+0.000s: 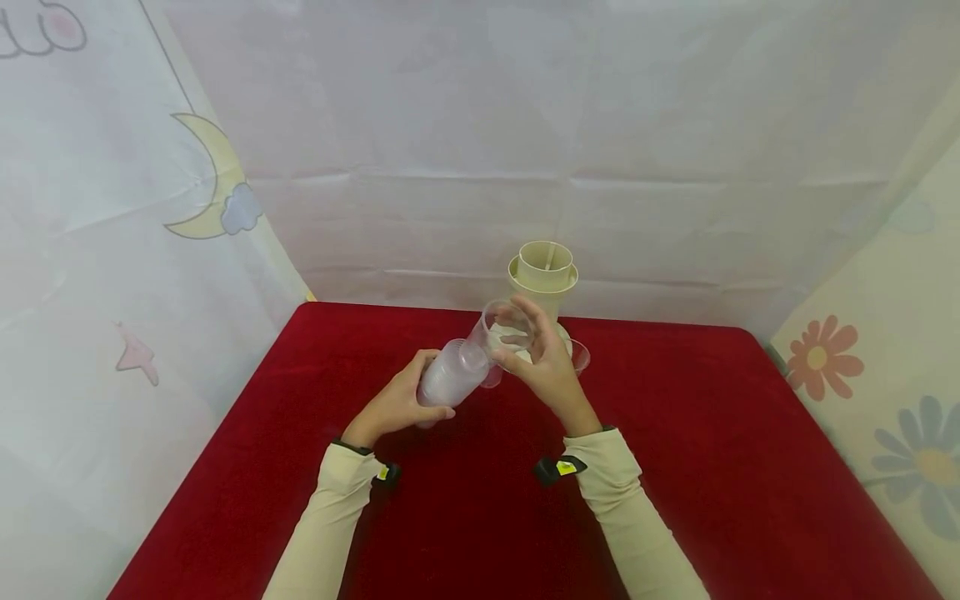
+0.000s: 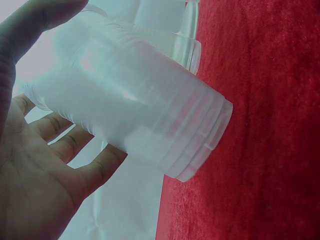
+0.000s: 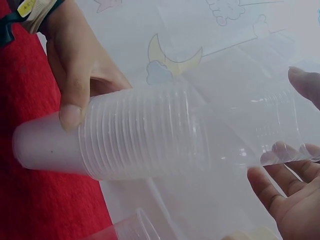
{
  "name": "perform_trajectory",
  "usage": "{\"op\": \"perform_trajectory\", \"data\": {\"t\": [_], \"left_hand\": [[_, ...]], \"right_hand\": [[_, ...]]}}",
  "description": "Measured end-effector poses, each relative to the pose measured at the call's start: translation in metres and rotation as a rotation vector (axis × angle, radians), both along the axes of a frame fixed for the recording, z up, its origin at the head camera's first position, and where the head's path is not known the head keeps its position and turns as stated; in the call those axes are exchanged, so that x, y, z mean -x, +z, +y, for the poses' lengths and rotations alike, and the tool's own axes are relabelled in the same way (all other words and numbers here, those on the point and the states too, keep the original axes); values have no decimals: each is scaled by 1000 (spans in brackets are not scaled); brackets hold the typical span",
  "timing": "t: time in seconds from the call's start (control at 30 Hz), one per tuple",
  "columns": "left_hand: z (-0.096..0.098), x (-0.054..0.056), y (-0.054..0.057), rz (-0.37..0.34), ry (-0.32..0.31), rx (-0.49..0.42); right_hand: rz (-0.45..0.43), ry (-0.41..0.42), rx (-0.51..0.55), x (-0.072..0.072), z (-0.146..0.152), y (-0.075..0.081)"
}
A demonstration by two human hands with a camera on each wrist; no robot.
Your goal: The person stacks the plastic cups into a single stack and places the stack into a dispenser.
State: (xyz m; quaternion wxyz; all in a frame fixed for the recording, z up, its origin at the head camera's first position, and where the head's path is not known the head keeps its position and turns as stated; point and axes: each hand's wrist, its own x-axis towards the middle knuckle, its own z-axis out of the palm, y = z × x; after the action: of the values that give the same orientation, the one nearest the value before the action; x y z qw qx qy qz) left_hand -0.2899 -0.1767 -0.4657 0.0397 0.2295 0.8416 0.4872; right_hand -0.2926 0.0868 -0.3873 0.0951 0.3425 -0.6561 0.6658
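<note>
My left hand (image 1: 397, 404) grips the cup stack (image 3: 132, 135), its long axis slanting up rightward; my right hand (image 1: 553, 371) holds one clear cup (image 3: 240, 132) in line at the stack's mouth, its base perhaps nested inside.

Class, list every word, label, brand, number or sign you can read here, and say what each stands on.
No text is readable.
Wall, top left: looped outlines, perhaps lettering, cut off by the frame; unreadable.
Left wristband: yellow label, too small and blurred to read.
Right wristband: yellow tag, too small to read.
Cups: no lettering that I can make out.
</note>
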Motion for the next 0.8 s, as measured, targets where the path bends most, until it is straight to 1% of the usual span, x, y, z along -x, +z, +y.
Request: {"op": "perform_trajectory", "data": {"t": [0.13, 0.27, 0.4, 0.6, 0.8], "left_hand": [[1, 1, -1, 15, -8, -7], [2, 2, -1, 22, -7, 6], [3, 3, -1, 25, -12, 6], [4, 2, 0, 25, -12, 5], [5, 2, 0, 25, -12, 7]], "right_hand": [[-8, 12, 8, -1, -4, -2], [-20, 20, 9, -1, -7, -4], [-25, 17, -17, -1, -9, -8], [-51, 42, -46, -2, -12, -14], [-54, 33, -109, -3, -15, -20]]}}
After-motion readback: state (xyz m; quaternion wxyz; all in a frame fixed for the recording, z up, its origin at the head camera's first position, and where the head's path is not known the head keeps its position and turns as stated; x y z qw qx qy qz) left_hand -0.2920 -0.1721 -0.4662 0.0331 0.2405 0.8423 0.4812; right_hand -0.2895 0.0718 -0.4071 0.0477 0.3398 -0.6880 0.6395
